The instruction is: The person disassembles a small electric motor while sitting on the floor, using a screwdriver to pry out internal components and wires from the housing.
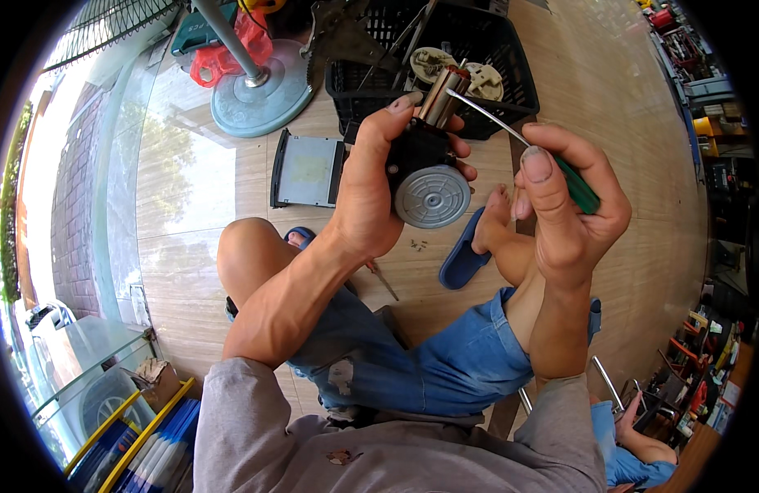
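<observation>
My left hand (365, 185) is wrapped around a small gear motor (432, 198). It has a copper-coloured cylinder at the top, a black body and a round grey ribbed cover facing up. Between the thumb and fingers of my right hand (570, 205) is a screwdriver (583, 191) with a green handle and a thin metal shaft. Its tip points left and lies at the upper end of the motor's cylinder; whether it touches I cannot tell. My left fingers partly hide the black body.
Beyond my hands stands a black plastic basket (521, 92) with round cream-coloured parts (431, 62). A flat metal box (309, 171) lies left of it. Small screws (418, 245) and another screwdriver (384, 282) are on the floor. A fan's round base (260, 105) stands far left; another person's arm (644, 448) shows lower right.
</observation>
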A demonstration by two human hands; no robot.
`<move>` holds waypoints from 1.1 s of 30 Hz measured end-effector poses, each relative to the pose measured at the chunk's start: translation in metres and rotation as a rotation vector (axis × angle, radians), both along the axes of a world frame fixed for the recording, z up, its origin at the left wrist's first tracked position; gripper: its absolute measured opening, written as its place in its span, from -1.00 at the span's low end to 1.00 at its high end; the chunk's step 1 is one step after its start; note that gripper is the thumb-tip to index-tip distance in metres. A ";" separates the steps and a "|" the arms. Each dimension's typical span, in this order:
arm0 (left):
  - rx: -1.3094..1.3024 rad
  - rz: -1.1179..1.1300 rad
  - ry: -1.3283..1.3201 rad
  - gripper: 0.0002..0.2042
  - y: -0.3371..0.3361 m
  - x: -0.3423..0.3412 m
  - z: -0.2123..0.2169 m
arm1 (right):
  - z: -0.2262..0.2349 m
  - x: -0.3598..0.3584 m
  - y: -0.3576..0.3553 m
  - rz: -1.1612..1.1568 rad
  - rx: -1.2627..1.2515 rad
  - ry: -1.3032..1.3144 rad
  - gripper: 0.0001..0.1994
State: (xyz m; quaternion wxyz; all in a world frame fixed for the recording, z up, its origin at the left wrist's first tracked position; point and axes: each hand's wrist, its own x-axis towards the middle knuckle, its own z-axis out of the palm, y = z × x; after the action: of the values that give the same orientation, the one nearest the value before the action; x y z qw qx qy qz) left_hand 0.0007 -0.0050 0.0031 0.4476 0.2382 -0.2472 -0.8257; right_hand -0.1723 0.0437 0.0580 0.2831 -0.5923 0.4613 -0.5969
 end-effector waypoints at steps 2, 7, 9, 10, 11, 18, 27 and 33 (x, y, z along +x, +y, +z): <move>0.016 0.010 0.020 -0.43 0.001 0.000 0.001 | 0.000 0.000 0.000 -0.012 0.007 0.010 -0.84; 0.006 0.006 -0.009 -0.38 0.000 0.001 0.000 | 0.000 0.000 0.000 -0.031 0.012 0.027 -0.84; -0.006 0.005 -0.009 -0.38 -0.001 0.000 0.000 | -0.001 0.000 0.000 -0.037 0.009 0.027 -0.84; -0.009 0.009 -0.012 -0.39 -0.001 0.000 -0.001 | -0.001 0.000 0.000 -0.037 0.002 0.037 -0.84; -0.012 0.012 -0.015 -0.39 -0.001 0.001 -0.001 | -0.002 0.000 -0.001 -0.039 -0.004 0.041 -0.84; -0.023 0.012 -0.020 -0.39 -0.001 0.000 -0.001 | 0.000 -0.003 -0.001 -0.008 -0.032 0.147 -0.77; 0.031 0.019 -0.038 -0.38 -0.001 -0.001 -0.003 | 0.001 0.001 -0.001 -0.019 -0.029 -0.034 -0.81; 0.033 0.005 0.045 -0.45 0.002 0.000 -0.001 | 0.002 -0.002 -0.001 -0.044 0.020 0.000 -0.81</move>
State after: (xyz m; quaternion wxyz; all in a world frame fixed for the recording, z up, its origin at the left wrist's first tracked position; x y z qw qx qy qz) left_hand 0.0004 -0.0035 0.0021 0.4512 0.2275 -0.2228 -0.8337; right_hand -0.1741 0.0431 0.0599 0.2756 -0.5791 0.4801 -0.5985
